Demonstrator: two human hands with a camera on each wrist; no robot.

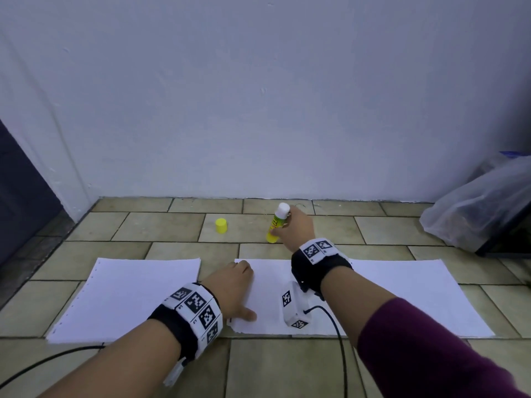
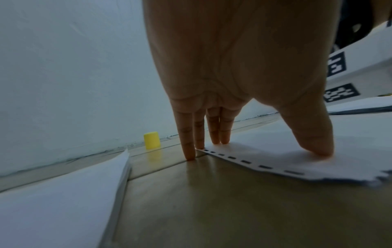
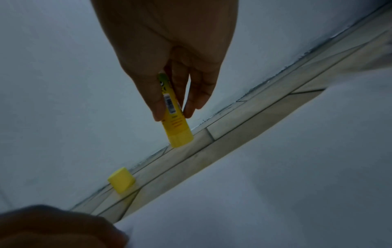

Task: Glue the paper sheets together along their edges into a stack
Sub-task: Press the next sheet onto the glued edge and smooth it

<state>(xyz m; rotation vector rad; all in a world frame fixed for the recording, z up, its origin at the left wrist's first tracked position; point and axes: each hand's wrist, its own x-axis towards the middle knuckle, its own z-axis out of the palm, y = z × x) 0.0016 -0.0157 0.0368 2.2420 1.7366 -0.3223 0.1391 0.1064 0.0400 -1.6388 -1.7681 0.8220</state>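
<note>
At centre frame, step: right hand point(image 1: 297, 226) grasps uncapped glue stick point(image 1: 276, 224), base on the floor.
Left hand point(image 1: 234, 285): fingers straight, pressing the right sheet point(image 1: 402, 294).
Next: probably carry the glue to that sheet's edge.

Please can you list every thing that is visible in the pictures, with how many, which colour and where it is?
glue stick: one, yellow with white tip, uncapped, base on the floor near the wall, held by the right hand
cap: one, yellow, on the floor, left of the glue stick, apart from it
paper stack: one, white, on the floor at left
sheet: white, on the floor at right, punched holes along its left edge; how many layers, cannot tell
plastic bag: one, clear, far right by the wall
floor: beige tiles
wall: white
left hand: fingers straight, pressing the sheet's left edge
right hand: grips the glue stick
</note>
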